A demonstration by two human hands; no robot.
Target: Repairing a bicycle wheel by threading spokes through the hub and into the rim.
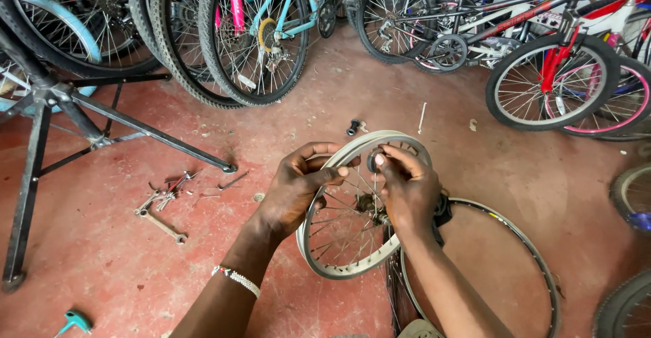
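Silver spoked wheel (352,223), bare of tyre: left hand (296,187) grips its rim, right hand (407,189) pinches a small dark part (373,160).

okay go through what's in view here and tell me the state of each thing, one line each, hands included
left hand: gripping the small wheel's rim
right hand: fingertips pinching a small dark part at the rim
small spoked wheel: bare of tyre, held tilted off the floor
larger rim: lying flat on the floor
wrenches: loose on the floor
repair stand: upright, legs spread
bicycles: parked upright in a row
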